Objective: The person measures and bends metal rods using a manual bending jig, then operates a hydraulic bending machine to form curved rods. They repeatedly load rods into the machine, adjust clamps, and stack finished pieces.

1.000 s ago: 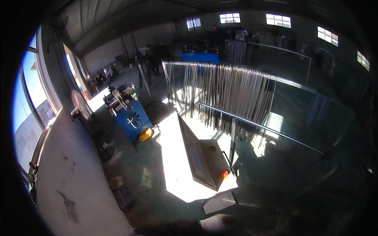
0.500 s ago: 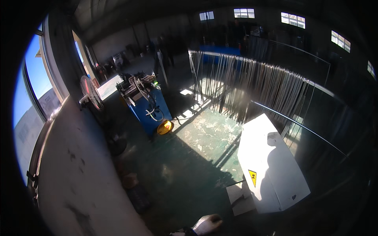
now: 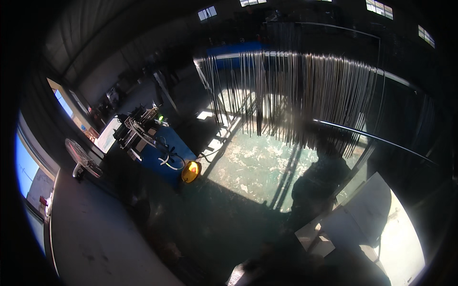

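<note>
At the lower edge a pale patch, apparently the white glove on my left hand (image 3: 237, 274), catches the light. Its fingers fade into shadow, so what they hold, if anything, cannot be made out. My right hand is out of the picture. Closest to the glove, on the right, stands a white metal cabinet (image 3: 403, 238), partly sunlit and partly under a dark shadow. A small pale panel (image 3: 307, 233) adjoins its left side. Farther ahead, many thin dark strands (image 3: 329, 90) hang in a dense row from a horizontal rail (image 3: 229, 55).
A blue machine (image 3: 164, 150) with hoses on top stands left of centre, a yellow round object (image 3: 191, 171) at its side. A fan (image 3: 83, 159) is by the left wall (image 3: 95, 229). One metal bar (image 3: 372, 136) slants across the right. Sunlight falls on the worn green floor (image 3: 248, 167).
The view has swung to the right and tilted. The white cabinet sits lower and farther right, with more shadow over it. My left glove shows less, lower in the picture.
</note>
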`<state>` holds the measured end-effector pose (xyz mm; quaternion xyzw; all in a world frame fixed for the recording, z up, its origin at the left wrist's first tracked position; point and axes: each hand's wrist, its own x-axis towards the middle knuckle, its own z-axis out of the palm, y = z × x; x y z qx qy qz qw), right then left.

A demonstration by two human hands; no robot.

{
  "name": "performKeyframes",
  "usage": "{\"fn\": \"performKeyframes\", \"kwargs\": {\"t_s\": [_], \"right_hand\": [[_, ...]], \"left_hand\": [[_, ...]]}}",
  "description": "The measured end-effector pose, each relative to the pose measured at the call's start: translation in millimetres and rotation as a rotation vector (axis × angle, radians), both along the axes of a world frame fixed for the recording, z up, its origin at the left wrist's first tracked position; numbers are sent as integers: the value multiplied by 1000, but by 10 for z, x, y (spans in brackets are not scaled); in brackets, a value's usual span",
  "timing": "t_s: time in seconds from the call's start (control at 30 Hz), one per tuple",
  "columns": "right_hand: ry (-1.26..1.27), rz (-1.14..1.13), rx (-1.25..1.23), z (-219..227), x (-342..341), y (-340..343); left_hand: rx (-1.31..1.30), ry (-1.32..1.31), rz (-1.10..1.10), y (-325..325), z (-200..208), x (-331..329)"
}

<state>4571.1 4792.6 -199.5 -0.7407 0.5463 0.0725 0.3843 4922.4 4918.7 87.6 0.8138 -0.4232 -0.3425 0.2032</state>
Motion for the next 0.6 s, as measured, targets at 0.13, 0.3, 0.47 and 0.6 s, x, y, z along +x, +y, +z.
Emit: {"fn": "performKeyframes", "kwargs": {"t_s": [0.13, 0.3, 0.47, 0.6], "right_hand": [[-324, 153, -129, 1185, 1239, -845], [-560, 86, -166, 2427, 1961, -1599], [-983, -444, 238, 2617, 2342, -2102], [-1169, -676, 199, 2495, 2814, -2598]], "left_hand": [[-147, 96, -302, -730, 225, 886], [-44, 546, -445, -2082, 126, 1151], [388, 1363, -282, -3379, 116, 1230], [336, 729, -606, -4392, 909, 1252]]}}
